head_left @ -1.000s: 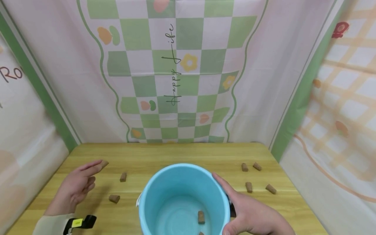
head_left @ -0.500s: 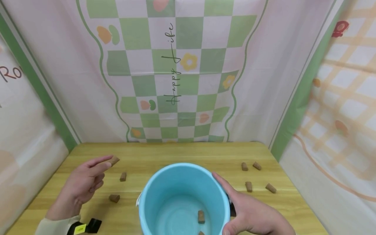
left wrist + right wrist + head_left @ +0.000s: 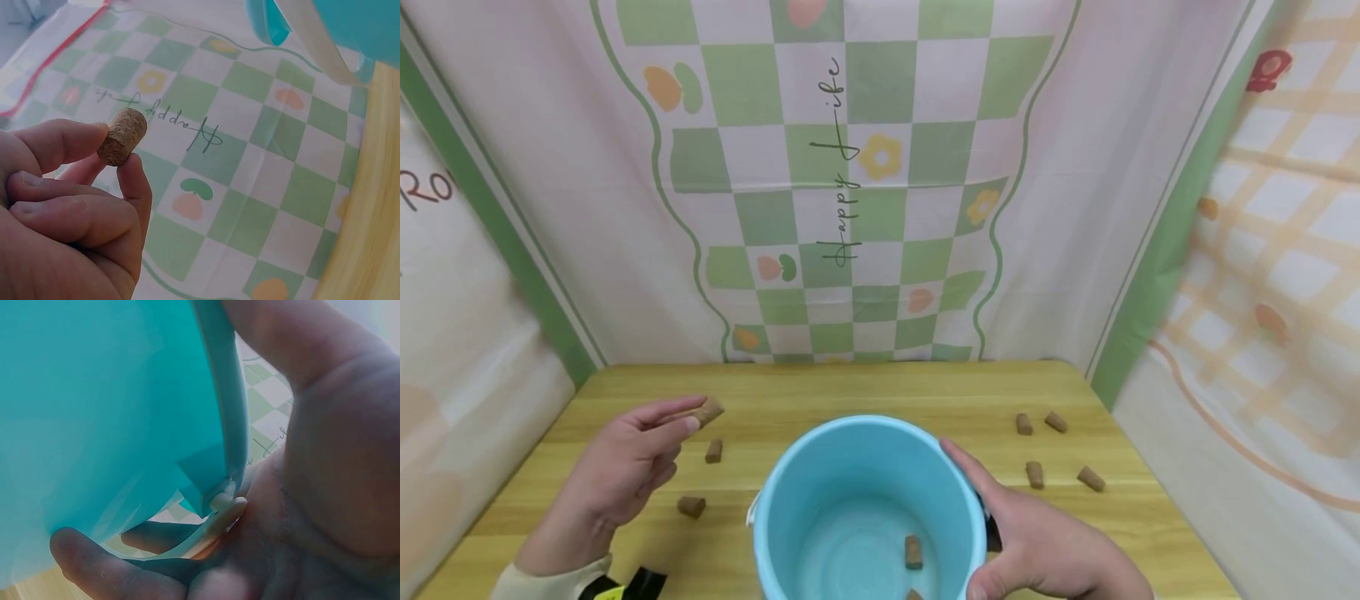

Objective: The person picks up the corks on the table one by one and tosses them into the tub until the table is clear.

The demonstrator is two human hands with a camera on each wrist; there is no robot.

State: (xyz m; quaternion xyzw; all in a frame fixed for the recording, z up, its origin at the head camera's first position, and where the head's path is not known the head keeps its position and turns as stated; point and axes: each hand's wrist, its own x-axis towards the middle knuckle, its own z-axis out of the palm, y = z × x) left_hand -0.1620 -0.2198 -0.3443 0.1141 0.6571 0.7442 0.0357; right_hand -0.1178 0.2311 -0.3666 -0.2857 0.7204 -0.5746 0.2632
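In the head view, my left hand (image 3: pixel 625 475) is raised over the left of the table and pinches a cork (image 3: pixel 710 412). The left wrist view shows this cork (image 3: pixel 125 134) between thumb and fingertips, the other fingers folded in. My right hand (image 3: pixel 1041 542) grips the right side of a light blue bucket (image 3: pixel 865 462), thumb at the rim. Up close in the right wrist view, its fingers lie around the outer wall (image 3: pixel 112 425) by the white handle (image 3: pixel 194 544). Inside the bucket lies one cork (image 3: pixel 913 552); another (image 3: pixel 913 595) is cut off by the frame edge.
Two loose corks, one farther back (image 3: pixel 714 451) and one nearer (image 3: pixel 692 506), lie left of the bucket. Several corks (image 3: pixel 1035 475) are scattered to its right. A checkered cloth (image 3: pixel 880 225) hangs behind the wooden table (image 3: pixel 820 387), with more cloth at both sides.
The left hand has moved right with the pinched cork, nearer the bucket, and more of the cork shows. The right hand and bucket have stayed in place.
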